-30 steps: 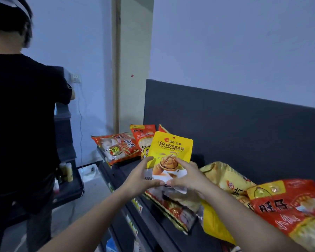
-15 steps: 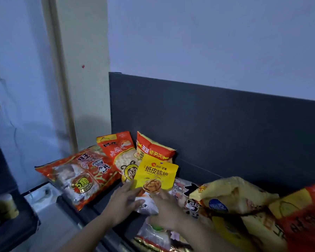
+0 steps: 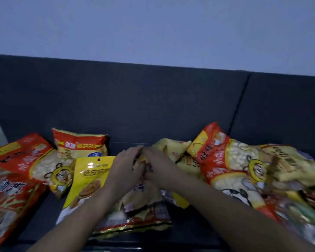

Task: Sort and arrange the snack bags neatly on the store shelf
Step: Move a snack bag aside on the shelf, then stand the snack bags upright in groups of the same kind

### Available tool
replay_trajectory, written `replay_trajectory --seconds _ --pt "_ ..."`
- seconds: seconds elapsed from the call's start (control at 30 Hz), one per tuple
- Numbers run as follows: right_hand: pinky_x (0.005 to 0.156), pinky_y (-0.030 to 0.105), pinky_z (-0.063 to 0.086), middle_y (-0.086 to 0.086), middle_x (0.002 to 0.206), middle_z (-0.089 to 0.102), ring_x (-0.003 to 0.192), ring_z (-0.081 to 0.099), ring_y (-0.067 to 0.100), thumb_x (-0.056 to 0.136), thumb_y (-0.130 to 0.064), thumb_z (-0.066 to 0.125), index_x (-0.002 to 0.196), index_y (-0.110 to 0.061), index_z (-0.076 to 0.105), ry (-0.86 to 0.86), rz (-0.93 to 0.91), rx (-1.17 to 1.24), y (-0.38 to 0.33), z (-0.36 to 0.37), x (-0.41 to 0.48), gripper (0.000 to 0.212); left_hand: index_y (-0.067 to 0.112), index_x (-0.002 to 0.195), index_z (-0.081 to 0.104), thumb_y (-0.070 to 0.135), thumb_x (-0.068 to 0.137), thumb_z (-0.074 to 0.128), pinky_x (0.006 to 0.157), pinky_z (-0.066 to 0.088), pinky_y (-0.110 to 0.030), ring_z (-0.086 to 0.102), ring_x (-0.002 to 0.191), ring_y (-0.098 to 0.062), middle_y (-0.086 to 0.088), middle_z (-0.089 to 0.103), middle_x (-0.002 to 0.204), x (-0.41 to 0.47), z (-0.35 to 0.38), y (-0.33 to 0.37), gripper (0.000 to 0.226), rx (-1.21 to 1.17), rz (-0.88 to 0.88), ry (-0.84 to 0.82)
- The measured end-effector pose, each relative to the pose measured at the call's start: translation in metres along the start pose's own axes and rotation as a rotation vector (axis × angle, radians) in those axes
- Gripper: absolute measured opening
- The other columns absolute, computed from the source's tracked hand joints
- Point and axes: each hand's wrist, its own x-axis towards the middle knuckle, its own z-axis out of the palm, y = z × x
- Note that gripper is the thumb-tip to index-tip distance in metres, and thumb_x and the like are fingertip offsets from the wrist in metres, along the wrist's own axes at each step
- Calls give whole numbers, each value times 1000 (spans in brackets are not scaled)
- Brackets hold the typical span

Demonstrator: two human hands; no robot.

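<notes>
Snack bags lie in a loose heap on the dark shelf (image 3: pixel 44 217). My left hand (image 3: pixel 125 172) and my right hand (image 3: pixel 159 170) meet at the middle of the shelf. Together they grip the top of a pale yellow snack bag (image 3: pixel 145 199) with a gold bottom edge, which lies flat under my wrists. The image is blurred, so the fingers' exact hold is unclear. The yellow walnut pouch (image 3: pixel 91 179) lies flat just left of my left hand, partly under my forearm.
To the left lie a red bee-printed bag (image 3: pixel 42 164), a big red bag (image 3: pixel 5 200) and a yellow-red bag (image 3: pixel 80 146) leaning on the dark back panel (image 3: pixel 153 106). To the right are another bee bag (image 3: pixel 231 168), a yellow bag (image 3: pixel 171 148) and several more.
The view swung right and down to the shelf. I laid the yellow walnut pouch flat at the left and let it go. Both hands moved right onto the pale yellow bag.
</notes>
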Motion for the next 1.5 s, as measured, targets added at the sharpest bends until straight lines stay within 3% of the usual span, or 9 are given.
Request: replay_trajectory --seconds 0.17,0.27,0.53,0.73,0.87,1.0,1.27,1.4,1.5 --pt "101 26 36 4 132 51 122 46 17 86 -11 58 130 -12 50 253 81 -157 59 -111 -84 44 17 134 48 47 77 45 96 42 -38 54 116 -24 -2 58 127 37 52 100 65 -9 224 -60" --pt "93 15 30 1 138 47 123 45 16 91 -15 54 134 -14 46 301 209 -241 97 -155 -144 44 15 132 51 56 72 42 94 43 -38 56 113 -26 -6 61 123 46 94 157 73 -10 331 -146" --pt "104 20 24 6 140 46 131 40 20 86 -18 61 136 -13 44 341 543 -299 213 -220 -304 54 20 142 36 66 49 8 107 26 -28 38 132 -17 2 44 143 44 230 298 107 151 467 -382" --pt "101 31 37 -13 140 38 130 40 17 87 -19 60 136 -15 44 413 716 -298 293 -266 -419 52 20 143 32 57 69 27 109 23 -31 36 133 -18 2 42 144 34 325 402 83 156 580 -530" --pt "102 35 38 6 140 43 128 41 23 91 -29 58 139 -13 38 363 934 -311 345 -278 -477 55 18 146 28 61 80 32 110 21 -30 31 137 -18 0 36 149 29 384 451 78 174 578 -619" --pt "101 36 39 6 138 43 127 41 23 89 -28 58 139 -14 38 376 1088 -257 392 -287 -513 55 17 141 34 45 91 49 104 29 -34 39 131 -23 -4 45 138 33 438 484 59 150 623 -661" --pt "99 33 39 7 139 40 127 41 24 87 -38 59 139 -13 35 411 1259 -297 486 -327 -541 62 13 146 26 47 92 50 109 28 -37 30 136 -24 -7 33 148 83 537 539 68 188 657 -779" --pt "101 36 37 6 141 36 128 38 24 86 -39 60 143 -18 29 395 1344 -288 529 -356 -552 68 13 137 39 40 92 52 101 33 -31 35 131 -22 -4 43 139 93 581 573 54 111 697 -778" --pt "104 37 36 4 142 34 129 37 24 82 -45 63 146 -23 24 344 1397 -234 556 -364 -565 79 13 116 52 41 87 58 82 38 -30 47 115 -24 -7 56 118 86 614 595 40 79 673 -884"
